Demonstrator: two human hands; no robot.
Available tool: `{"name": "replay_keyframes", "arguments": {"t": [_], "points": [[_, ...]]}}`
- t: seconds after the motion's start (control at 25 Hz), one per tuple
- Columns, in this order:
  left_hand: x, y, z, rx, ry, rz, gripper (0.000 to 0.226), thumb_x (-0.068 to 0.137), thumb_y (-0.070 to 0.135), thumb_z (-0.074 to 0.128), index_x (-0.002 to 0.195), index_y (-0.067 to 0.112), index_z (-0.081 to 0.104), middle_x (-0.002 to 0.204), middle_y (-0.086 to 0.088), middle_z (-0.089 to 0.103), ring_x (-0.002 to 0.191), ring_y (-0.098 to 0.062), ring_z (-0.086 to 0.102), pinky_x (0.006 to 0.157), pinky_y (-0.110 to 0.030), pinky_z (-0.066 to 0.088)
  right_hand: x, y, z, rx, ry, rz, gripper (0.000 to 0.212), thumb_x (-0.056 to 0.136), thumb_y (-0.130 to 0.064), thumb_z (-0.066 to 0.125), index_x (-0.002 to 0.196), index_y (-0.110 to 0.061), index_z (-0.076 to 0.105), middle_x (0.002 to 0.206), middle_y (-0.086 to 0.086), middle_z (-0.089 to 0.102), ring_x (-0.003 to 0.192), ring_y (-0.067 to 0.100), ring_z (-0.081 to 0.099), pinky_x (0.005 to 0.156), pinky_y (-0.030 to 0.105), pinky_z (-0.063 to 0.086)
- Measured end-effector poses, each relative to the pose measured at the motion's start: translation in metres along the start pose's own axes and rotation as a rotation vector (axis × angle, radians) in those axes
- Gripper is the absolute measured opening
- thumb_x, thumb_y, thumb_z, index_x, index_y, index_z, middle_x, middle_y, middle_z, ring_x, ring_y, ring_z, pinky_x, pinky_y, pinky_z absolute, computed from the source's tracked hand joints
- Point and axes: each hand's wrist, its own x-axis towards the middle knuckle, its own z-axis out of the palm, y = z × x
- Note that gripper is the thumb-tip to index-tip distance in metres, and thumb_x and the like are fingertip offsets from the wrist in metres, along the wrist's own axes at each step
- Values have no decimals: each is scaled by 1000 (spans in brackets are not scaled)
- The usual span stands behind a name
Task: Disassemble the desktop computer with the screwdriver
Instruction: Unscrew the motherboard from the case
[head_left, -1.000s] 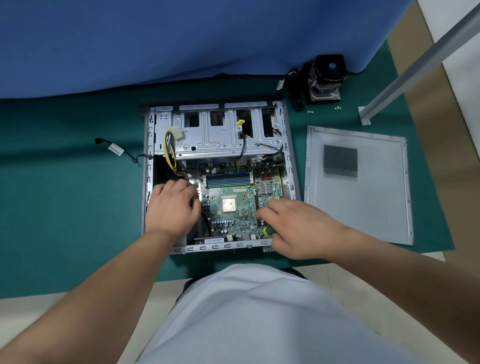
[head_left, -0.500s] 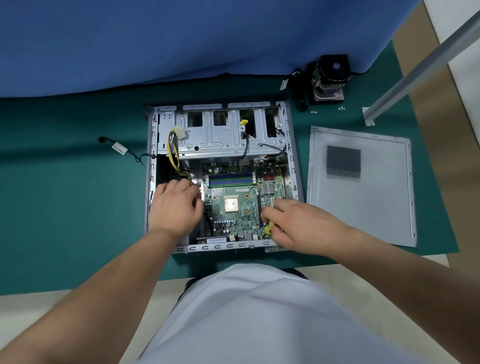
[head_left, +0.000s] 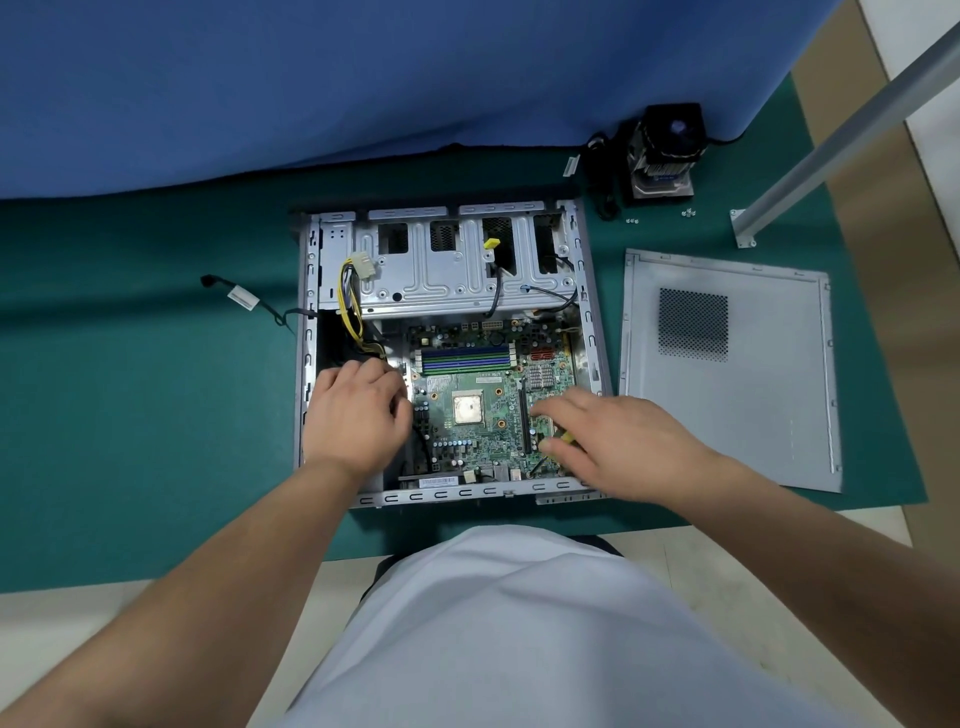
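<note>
Step in hand, by judgement: freeing the motherboard from the chassis.

Nearest: right hand (head_left: 618, 441), fingers curled round a yellow-handled screwdriver (head_left: 563, 435), of which only a sliver of handle shows; tip hidden beneath the hand, over the near right corner of the green printed-circuit motherboard (head_left: 467, 415). Left hand (head_left: 356, 415) at the board's left edge, fingers bent down into the dark cavity; cannot tell whether gripping a cable or merely bracing.

Next move, by judgement: seat the tip squarely in a screw head, turn, lift the screw clear of the board.

Open grey sheet-metal desktop case (head_left: 589, 312) flat on the green table mat (head_left: 130, 415), bare processor socket at centre, silver drive cage (head_left: 441, 280) at the far end, yellow-and-black power cable (head_left: 353, 296) loose beside it.

Right of the case: removed grey side panel (head_left: 769, 395). Farthest: black cooler fan with heatsink (head_left: 665, 150), small loose screws (head_left: 688, 212) just beside it.
</note>
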Motion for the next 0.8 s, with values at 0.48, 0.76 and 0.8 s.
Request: {"name": "replay_keyframes", "arguments": {"t": [0.48,0.76,0.8], "points": [[0,0,-2,7,-18,-2,41,91,36,36,95,20,73,96,5,64,91,-21,55,90,-40,41,-3,-1,14,280,65,-12,43,103,-28,53,145,-22,44,125,-9,50,110,5,48,94,22,39],[0,0,-1,13,-10,0,42,90,37,35,93,20,73,94,5,63,90,-21,55,88,-40,40,-4,-4,14,317,71,103,58,93,-21,55,149,-25,38,131,-8,49,106,-12,47,88,10,38],[0,0,-1,12,-10,-1,42,90,37,35,93,20,73,94,5,63,90,-21,55,88,-40,40,-4,-5,15,187,109,77,55,98,-27,51,150,-22,37,132,-3,52,111,-5,48,93,17,41]]}}
